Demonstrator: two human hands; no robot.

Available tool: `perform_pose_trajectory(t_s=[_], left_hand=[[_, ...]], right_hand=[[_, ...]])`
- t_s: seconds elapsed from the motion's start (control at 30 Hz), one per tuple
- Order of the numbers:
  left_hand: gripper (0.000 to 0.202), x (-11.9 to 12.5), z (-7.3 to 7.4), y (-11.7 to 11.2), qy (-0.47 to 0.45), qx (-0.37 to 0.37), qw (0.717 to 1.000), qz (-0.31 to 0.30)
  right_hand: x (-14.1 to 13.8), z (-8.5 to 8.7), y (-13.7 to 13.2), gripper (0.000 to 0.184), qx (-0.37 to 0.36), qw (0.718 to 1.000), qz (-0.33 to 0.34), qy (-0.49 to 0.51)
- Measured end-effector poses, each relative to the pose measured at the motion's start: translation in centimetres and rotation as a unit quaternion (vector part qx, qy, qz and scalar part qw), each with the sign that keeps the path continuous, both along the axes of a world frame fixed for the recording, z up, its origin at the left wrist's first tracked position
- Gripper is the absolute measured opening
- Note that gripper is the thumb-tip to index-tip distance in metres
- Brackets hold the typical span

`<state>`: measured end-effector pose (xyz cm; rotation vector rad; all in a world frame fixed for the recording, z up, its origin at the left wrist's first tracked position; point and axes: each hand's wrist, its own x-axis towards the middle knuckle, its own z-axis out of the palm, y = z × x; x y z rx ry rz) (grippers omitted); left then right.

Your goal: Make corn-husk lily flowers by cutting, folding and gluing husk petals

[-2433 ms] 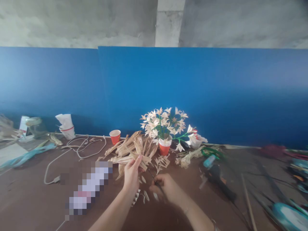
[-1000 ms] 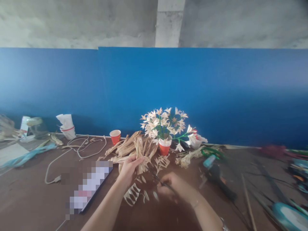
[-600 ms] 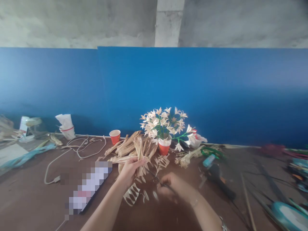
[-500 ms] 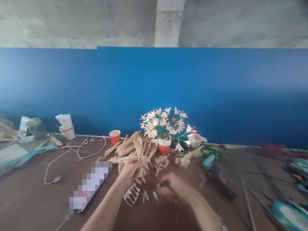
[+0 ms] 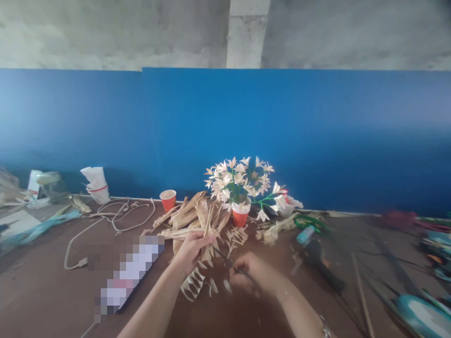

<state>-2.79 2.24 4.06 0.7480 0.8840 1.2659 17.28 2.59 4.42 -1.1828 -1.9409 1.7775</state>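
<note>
My left hand (image 5: 192,248) is closed in a pinch on a narrow, pale strip of dried husk (image 5: 207,223) that stands up from the fingertips. A thin dark rod (image 5: 224,257) slants from those fingertips down to my right hand (image 5: 249,271), whose fingers are wrapped round it. Below the hands lie cut husk pieces (image 5: 193,281) with petal-shaped gaps and a few loose petals (image 5: 213,285). Behind my left hand is a heap of dried husks (image 5: 188,213). White husk-like flowers (image 5: 239,178) on green stems stand in a red-and-white paper cup (image 5: 240,218).
A phone (image 5: 132,272), partly blurred out, and a white cable (image 5: 72,239) lie left. Another red paper cup (image 5: 168,201) stands by the blue partition (image 5: 169,117). At right are a dark glue-gun-like tool (image 5: 322,265), sticks (image 5: 362,295) and a teal roll (image 5: 423,314).
Both hands stay almost in place with the husk strip and the rod. The strip at my left fingertips looks slightly turned and narrower; nothing else has clearly moved.
</note>
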Motion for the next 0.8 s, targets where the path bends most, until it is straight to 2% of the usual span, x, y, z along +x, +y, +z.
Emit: perform_pose_trajectory(t_s=[0.2,0.4,0.67,0.8], left_hand=[[0.02,0.0,-0.4,0.2,0.014,0.007,1.0,0.007],[0.019,0.0,-0.7,0.2,0.012,0.007,1.0,0.002],[0.022,-0.1,-1.0,0.4,0.042,0.014,0.999,-0.003],[0.025,-0.1,-1.2,0.6,0.06,0.014,0.998,0.002]], right_hand=[[-0.1,0.8,-0.2,0.025,0.027,0.999,-0.011,-0.043],[-0.1,0.4,-0.1,0.022,0.015,0.999,-0.006,-0.035],[0.0,0.5,-0.1,0.027,0.043,0.998,0.003,-0.053],[0.1,0.4,0.1,0.029,0.031,0.998,0.006,-0.06]])
